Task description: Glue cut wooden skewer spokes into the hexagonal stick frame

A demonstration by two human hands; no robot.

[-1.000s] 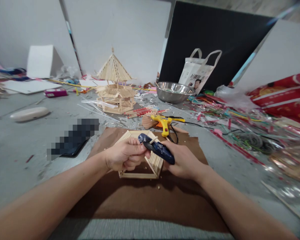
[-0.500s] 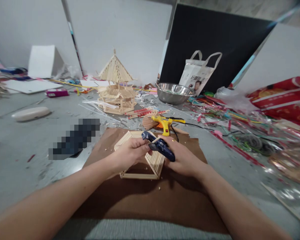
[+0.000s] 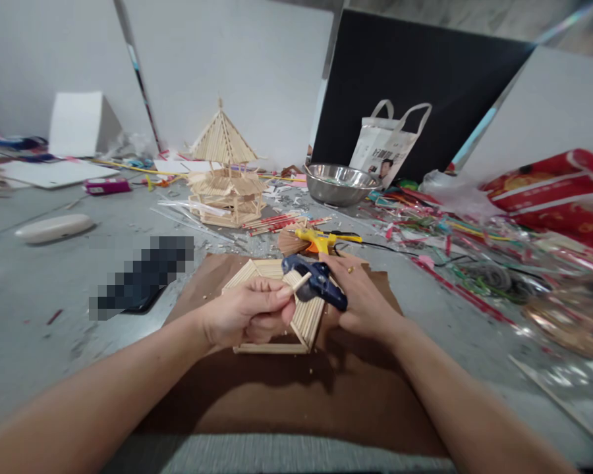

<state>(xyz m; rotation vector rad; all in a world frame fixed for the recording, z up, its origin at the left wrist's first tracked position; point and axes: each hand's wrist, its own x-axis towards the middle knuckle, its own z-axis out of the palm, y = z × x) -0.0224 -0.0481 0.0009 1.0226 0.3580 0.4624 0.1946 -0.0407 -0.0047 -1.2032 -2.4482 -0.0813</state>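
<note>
Between its thumb and fingers, my left hand (image 3: 257, 309) pinches a short wooden stick (image 3: 300, 284). The stick's free end points up and right, close against a dark blue hand cutter (image 3: 329, 289). My right hand (image 3: 368, 296) is wrapped round that cutter; its jaws are hard to make out. Below both hands lies a flat frame of wooden sticks (image 3: 271, 348), with slanted rows of sticks along its sides. Part of the frame is hidden by my left hand. It rests on a brown sheet (image 3: 257, 401).
Behind the sheet are a yellow glue gun (image 3: 321, 240) with a black cord, red sticks (image 3: 271, 224) and a stick pagoda (image 3: 225, 191). A metal bowl (image 3: 340, 187) stands further back. At left lies a blurred-out phone (image 3: 148, 280); coloured scraps (image 3: 449, 230) cover the right.
My left hand has turned and drawn slightly left, so the stick now shows beyond its fingertips. My right hand keeps its grip on the cutter. The view has shifted slightly.
</note>
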